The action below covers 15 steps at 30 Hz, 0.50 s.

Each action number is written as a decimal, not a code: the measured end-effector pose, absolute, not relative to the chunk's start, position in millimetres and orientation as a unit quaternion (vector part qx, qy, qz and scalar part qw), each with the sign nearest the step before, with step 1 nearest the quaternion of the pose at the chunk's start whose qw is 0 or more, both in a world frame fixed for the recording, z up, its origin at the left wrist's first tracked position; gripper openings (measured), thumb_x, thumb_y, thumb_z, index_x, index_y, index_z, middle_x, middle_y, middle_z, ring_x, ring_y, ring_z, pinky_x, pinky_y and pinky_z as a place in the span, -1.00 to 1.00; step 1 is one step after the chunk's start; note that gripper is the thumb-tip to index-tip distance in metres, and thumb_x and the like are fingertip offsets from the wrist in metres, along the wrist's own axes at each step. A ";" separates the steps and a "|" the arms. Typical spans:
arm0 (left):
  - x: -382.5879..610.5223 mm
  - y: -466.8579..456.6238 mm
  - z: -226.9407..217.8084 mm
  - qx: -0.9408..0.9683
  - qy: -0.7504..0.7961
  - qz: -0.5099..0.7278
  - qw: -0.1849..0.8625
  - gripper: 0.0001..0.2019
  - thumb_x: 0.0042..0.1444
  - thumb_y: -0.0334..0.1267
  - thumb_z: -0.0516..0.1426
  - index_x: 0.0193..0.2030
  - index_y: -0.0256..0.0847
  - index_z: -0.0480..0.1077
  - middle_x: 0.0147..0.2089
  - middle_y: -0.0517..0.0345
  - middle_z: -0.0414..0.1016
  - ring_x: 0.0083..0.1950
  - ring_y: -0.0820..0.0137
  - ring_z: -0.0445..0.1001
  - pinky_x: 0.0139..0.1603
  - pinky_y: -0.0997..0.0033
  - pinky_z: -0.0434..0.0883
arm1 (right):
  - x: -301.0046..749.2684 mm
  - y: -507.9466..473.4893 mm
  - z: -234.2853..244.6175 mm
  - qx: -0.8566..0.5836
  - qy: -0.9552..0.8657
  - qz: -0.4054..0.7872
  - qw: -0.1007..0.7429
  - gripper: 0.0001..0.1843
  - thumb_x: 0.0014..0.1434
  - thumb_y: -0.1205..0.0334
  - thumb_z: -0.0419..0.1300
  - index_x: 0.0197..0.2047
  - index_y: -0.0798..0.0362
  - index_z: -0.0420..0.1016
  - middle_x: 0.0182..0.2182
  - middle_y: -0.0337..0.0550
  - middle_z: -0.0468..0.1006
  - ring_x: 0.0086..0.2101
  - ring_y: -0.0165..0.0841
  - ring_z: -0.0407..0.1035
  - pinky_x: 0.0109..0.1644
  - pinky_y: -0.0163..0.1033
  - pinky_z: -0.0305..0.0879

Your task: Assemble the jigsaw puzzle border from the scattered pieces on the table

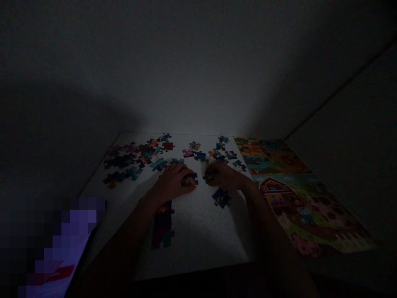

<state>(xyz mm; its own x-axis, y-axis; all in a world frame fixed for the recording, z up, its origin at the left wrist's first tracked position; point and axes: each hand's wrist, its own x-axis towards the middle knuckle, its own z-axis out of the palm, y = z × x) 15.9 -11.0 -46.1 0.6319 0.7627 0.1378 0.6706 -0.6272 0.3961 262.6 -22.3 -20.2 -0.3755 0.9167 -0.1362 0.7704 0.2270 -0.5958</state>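
Observation:
The scene is very dark. My left hand (173, 182) rests on a white table (198, 236) with its fingers closed on a blue and orange puzzle piece (190, 179). Just to its right, my right hand (225, 176) pinches another small dark puzzle piece (209, 177). The two pieces sit a few centimetres apart. A loose blue piece (221, 198) lies below my right hand. Under my left forearm lies a strip of joined dark red and blue pieces (163, 225).
Several loose puzzle pieces (136, 157) are scattered across the far left and middle of the table. A colourful farm picture sheet (297, 198) lies along the right side. A white and purple object (58, 248) sits at the lower left. A wall stands behind the table.

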 end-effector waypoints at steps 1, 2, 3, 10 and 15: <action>15.4 -11.0 -46.1 0.890 0.402 0.149 0.156 -0.61 0.10 -0.11 0.26 0.05 -0.16 0.43 0.08 0.02 0.37 0.13 0.14 0.35 0.19 0.10 0.28 | 265.6 -22.2 -19.1 -0.552 -0.768 0.301 0.124 -0.56 -0.02 0.37 0.36 -0.02 0.11 0.50 -0.05 0.02 0.51 -0.06 -0.19 0.42 0.02 -0.11 0.36; 14.9 -11.0 -46.0 0.890 0.401 0.150 0.156 -0.62 0.11 -0.12 0.25 0.05 -0.14 0.43 0.08 0.03 0.37 0.13 0.14 0.35 0.19 0.10 0.29 | 268.5 -22.1 -18.1 -0.555 -0.764 0.304 0.126 -0.55 -0.02 0.38 0.36 -0.01 0.11 0.50 -0.05 0.02 0.52 -0.06 -0.19 0.43 0.03 -0.11 0.36; 14.3 -11.1 -45.8 0.890 0.401 0.151 0.156 -0.63 0.11 -0.12 0.25 0.05 -0.13 0.43 0.08 0.03 0.37 0.13 0.14 0.35 0.19 0.09 0.29 | 271.1 -22.0 -17.1 -0.554 -0.762 0.309 0.128 -0.54 -0.02 0.39 0.36 0.00 0.11 0.49 -0.05 0.01 0.53 -0.06 -0.19 0.43 0.03 -0.11 0.37; 8.4 -12.4 -45.5 0.884 0.413 0.152 0.156 -0.63 0.11 -0.11 0.25 0.05 -0.09 0.42 0.10 0.04 0.37 0.14 0.13 0.35 0.19 0.02 0.29 | 284.3 -21.2 -17.5 -0.568 -0.757 0.297 0.130 -0.51 -0.05 0.38 0.37 0.00 0.05 0.51 -0.08 -0.02 0.55 -0.08 -0.19 0.44 0.00 -0.10 0.39; 6.3 -12.6 -47.5 0.882 0.418 0.156 0.149 -0.65 0.10 -0.12 0.24 0.03 -0.09 0.42 0.10 0.05 0.38 0.14 0.11 0.36 0.20 0.00 0.28 | 286.2 -28.2 2.6 -0.598 -0.708 0.325 0.188 -0.62 0.03 0.25 0.34 -0.04 0.06 0.50 -0.05 0.02 0.51 -0.12 -0.20 0.44 -0.08 -0.09 0.43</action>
<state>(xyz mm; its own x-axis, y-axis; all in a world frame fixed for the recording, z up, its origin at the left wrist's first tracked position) 6.3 -12.6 -47.5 0.6010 0.7849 0.1511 0.6917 -0.6054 0.3937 286.2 -28.2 2.6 -0.2127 0.9694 -0.1224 0.7247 0.0724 -0.6853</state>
